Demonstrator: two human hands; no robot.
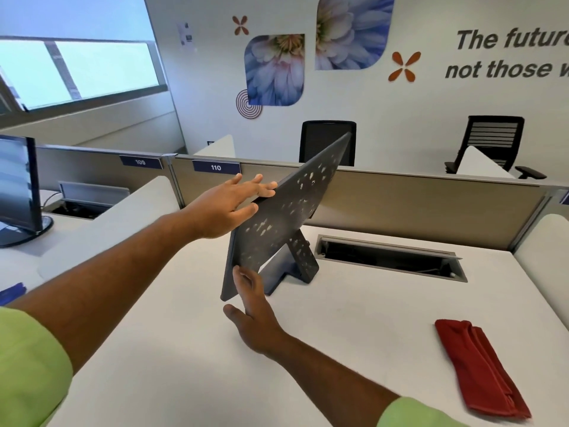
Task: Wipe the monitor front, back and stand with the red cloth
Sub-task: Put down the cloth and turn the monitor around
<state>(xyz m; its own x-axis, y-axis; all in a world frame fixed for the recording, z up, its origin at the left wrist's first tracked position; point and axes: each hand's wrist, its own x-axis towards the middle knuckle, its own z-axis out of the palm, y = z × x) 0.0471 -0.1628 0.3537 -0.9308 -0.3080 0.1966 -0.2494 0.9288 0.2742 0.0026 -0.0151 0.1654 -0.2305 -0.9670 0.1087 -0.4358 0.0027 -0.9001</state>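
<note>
A dark grey monitor (283, 211) stands turned on the white desk (354, 334), its back facing me and speckled with pale spots. Its stand (300, 263) is spotted too. My left hand (228, 208) grips the monitor's upper left edge, fingers over the top. My right hand (254, 309) holds the lower left corner from below. The folded red cloth (480, 368) lies on the desk at the right, well away from both hands.
An open cable tray slot (391, 257) is sunk in the desk behind the monitor. A beige partition (415, 198) runs along the back. Another monitor (18, 186) stands on the left desk. Two black chairs (328, 143) sit beyond.
</note>
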